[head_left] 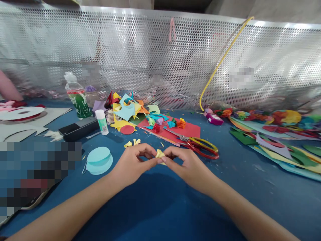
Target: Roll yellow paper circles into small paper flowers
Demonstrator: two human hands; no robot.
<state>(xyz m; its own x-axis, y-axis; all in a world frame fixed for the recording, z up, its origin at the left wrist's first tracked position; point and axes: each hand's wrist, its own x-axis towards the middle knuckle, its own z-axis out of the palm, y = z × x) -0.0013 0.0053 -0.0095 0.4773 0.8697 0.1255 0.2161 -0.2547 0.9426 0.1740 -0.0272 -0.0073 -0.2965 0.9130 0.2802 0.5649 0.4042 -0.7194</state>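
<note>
Between my two hands, above the blue table, is a small piece of folded pale yellow paper (pixel 159 154). My left hand (pixel 136 161) pinches it from the left with thumb and forefinger. From the right, my right hand (pixel 187 164) grips the same piece between thumb and fingers. Just beyond my left hand lie a few small yellow paper pieces (pixel 132 143), partly covered by it. Scissors with red and yellow handles (pixel 203 145) rest beyond my right hand on a red paper sheet (pixel 192 130). Small paper flowers (pixel 181 123) sit on that sheet.
Light blue paper circles (pixel 99 160) lie left of my hands, near a glue stick (pixel 102 122), a black case (pixel 79 128) and a plastic bottle (pixel 78 97). Coloured paper scraps (pixel 126 108) pile up behind. More coloured sheets (pixel 281 157) lie at right. A perforated metal panel (pixel 140 50) closes the back.
</note>
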